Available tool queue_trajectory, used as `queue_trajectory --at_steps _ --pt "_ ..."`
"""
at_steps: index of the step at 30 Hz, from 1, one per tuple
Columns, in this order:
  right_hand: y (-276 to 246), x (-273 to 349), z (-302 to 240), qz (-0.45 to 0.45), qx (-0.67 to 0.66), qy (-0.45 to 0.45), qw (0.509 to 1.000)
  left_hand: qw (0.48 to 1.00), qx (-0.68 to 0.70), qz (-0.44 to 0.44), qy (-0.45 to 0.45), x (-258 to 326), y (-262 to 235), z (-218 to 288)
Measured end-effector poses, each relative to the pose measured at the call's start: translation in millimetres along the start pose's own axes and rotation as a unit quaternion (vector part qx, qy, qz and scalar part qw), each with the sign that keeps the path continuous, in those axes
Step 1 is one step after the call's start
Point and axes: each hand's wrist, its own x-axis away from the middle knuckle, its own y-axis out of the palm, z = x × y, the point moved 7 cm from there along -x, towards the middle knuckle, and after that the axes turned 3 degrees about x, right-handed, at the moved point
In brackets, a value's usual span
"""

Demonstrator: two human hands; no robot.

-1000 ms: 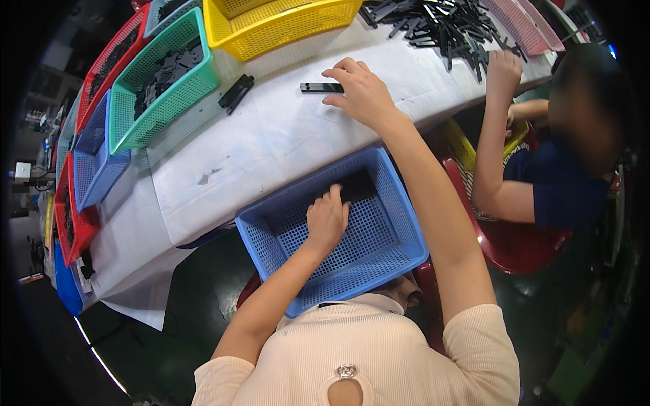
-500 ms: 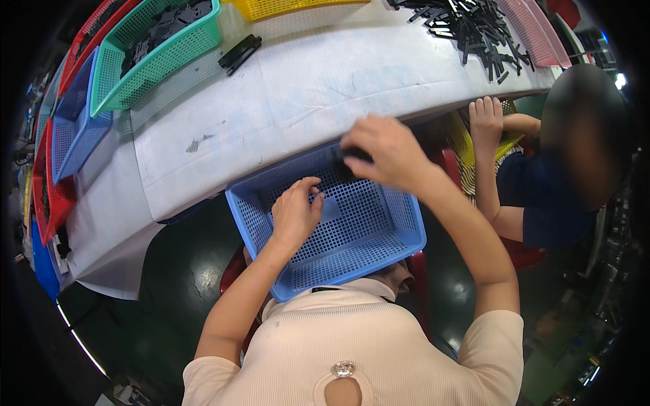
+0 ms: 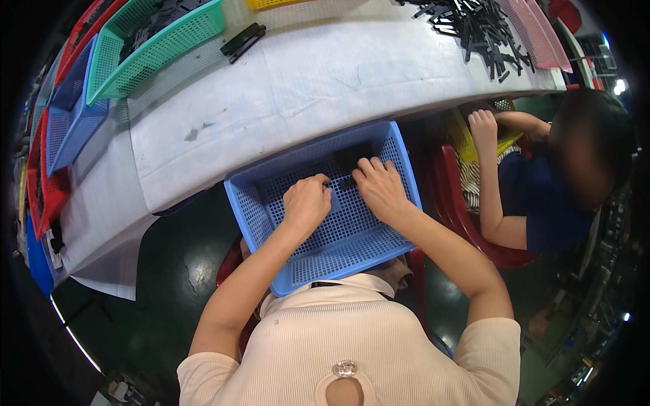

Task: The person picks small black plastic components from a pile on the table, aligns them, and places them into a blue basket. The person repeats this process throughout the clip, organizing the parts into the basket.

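A blue mesh basket rests on my lap, its far side against the table edge. My right hand is inside it, fingers curled over a black plastic part near the far wall. A small dark end of a piece shows by that hand's thumb; whether it belongs to the same part is unclear. Just left of it, my left hand hovers over the basket with fingers bent together. What its fingertips hold, if anything, is hidden.
On the white-covered table lie a lone black part and a pile of black strips. Green, blue and red baskets line the left. A co-worker sits at right beside a yellow basket.
My right hand has come down into the basket with the black part and turned palm down. My left hand has shifted slightly right. The co-worker's head has moved slightly.
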Motion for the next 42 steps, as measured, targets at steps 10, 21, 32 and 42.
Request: queue_trajectory --at_steps 10,21,32,42 --pt "20.4 25.8 -5.8 -0.142 0.022 0.13 0.981 0.999 0.0 -0.054 -0.003 -27.0 21.7 8.8" --pt "19.8 22.6 2.7 -0.12 0.024 0.155 0.98 0.998 0.013 -0.054 -0.02 -27.4 20.3 3.4" --pt "10.4 29.9 -6.0 -0.165 0.012 0.117 0.979 0.999 0.015 -0.012 -0.04 -32.7 9.9 -0.2" --pt "-1.6 33.5 -7.6 -0.099 -0.043 0.157 0.982 0.996 0.061 0.055 -0.026 -18.6 24.0 2.3"
